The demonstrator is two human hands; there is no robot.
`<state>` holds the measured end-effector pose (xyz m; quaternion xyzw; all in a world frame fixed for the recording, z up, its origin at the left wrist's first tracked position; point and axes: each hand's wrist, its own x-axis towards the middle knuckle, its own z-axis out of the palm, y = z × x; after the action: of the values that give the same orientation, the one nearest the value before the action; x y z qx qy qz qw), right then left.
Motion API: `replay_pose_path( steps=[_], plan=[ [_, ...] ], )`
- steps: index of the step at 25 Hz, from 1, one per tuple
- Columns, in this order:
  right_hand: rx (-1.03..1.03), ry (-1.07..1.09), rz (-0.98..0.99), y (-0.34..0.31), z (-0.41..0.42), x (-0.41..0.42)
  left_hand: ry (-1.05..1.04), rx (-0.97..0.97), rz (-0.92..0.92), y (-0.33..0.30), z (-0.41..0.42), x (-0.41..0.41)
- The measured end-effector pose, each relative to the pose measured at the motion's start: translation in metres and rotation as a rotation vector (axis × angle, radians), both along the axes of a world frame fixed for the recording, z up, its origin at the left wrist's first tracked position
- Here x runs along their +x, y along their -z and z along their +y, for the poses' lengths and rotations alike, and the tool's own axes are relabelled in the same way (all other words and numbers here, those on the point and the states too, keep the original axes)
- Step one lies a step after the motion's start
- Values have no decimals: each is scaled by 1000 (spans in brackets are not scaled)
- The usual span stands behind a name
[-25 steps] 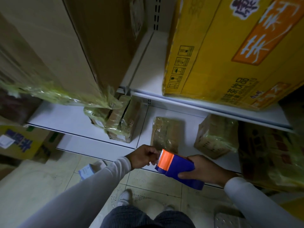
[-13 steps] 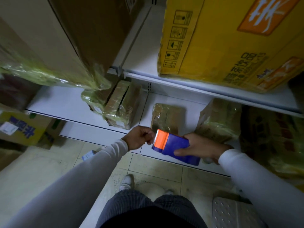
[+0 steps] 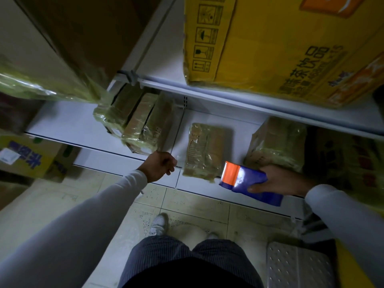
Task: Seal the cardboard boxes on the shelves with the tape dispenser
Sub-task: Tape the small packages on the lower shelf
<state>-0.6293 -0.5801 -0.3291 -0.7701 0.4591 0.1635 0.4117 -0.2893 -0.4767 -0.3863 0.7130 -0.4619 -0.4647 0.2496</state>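
You grip the dispenser in your right hand, left hand curled, perhaps pinching tape — the box just beyond the dispenser already looks wrapped, so I cannot judge what remains.

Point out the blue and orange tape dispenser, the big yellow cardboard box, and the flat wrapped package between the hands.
Blue and orange tape dispenser point(image 3: 247, 179): head view, blue body.
Big yellow cardboard box point(image 3: 270, 42): head view, front face.
Flat wrapped package point(image 3: 204, 150): head view, top face.

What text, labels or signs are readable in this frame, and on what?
Large yellow cardboard box: "茶饮品", upside down; smaller print blurred.
Same box: four black handling pictograms, no words.
Brown cardboard box with blue characters: blurred, unreadable.
Blue and orange tape dispenser: no text.
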Motion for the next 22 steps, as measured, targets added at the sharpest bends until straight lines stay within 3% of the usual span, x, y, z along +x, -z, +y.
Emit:
replay_pose_path(
  steps=[7, 11, 15, 18, 22],
  plan=[
    [-1, 34, 26, 28, -6, 1, -5, 78, -106, 21, -7, -10],
    [10, 76, 20, 33, -4, 16, -60, 51, -346, 29, -9, -23],
    [-12, 78, 15, 27, -5, 17, -202, -5, -421, 27, -3, -17],
    [1, 85, 25, 28, -3, 17, 21, -174, -365, 29, 10, -20],
    [23, 113, 14, 28, 0, 19, 183, -187, -316, 30, 2, -25]
  ],
)
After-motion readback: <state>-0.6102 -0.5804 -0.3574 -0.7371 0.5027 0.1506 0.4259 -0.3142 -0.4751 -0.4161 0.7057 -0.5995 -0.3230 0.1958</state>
